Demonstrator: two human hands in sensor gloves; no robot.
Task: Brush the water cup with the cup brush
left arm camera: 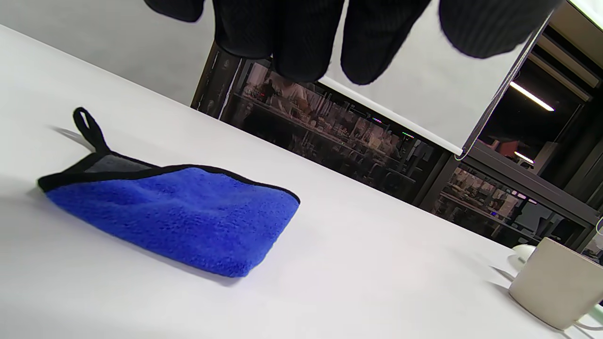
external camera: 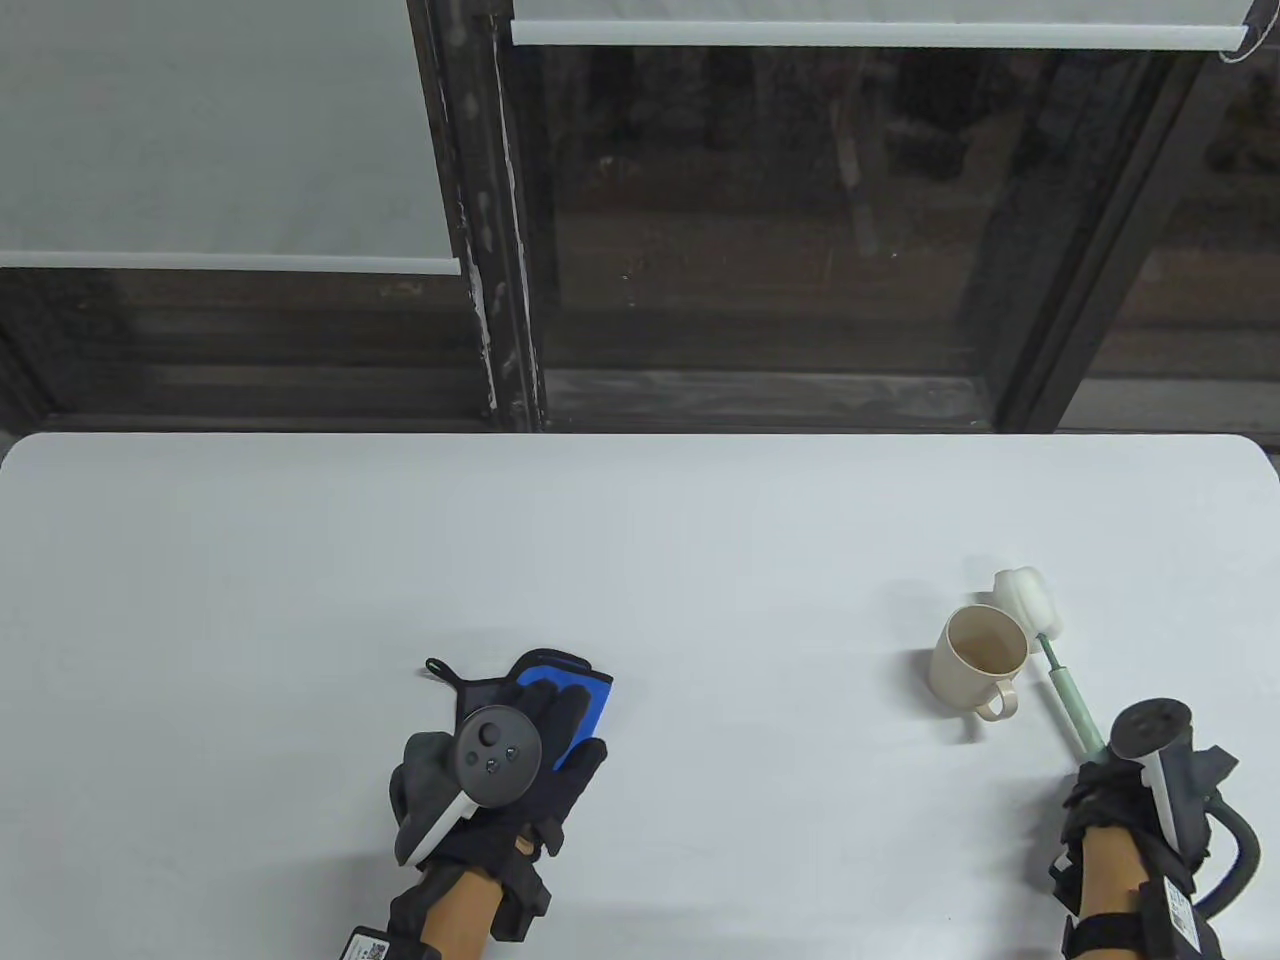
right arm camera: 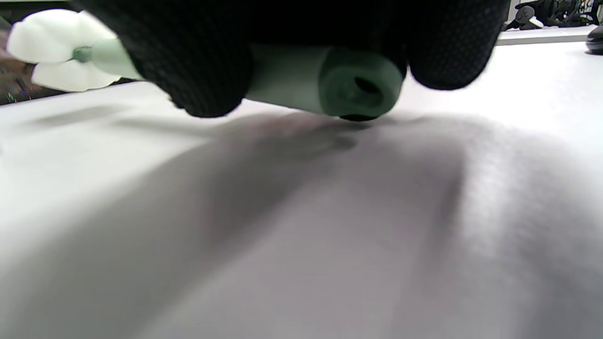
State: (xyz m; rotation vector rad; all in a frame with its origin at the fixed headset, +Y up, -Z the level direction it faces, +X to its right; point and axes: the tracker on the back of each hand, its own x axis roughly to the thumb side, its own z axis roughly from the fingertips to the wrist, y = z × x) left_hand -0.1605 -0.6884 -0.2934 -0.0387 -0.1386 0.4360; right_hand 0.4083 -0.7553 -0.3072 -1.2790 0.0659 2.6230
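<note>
Even overhead light is seen; soft shadows are cast on the white matte table (external camera: 640, 560). The right wrist view is blurred under the black-gloved right hand (right arm camera: 301, 42).

cloth (external camera: 575, 690) left, cup (external camera: 975, 660) right beside brush (external camera: 1045, 650)

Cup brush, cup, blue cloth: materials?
Cup brush: white head looks like soft foam, lobed and matte; pale green handle looks like matte plastic, hollow at the end.
Cup: beige, smooth, matte; plastic or ceramic, cannot tell.
Blue cloth: plush microfibre look, fuzzy pile, black stitched edging.
</note>
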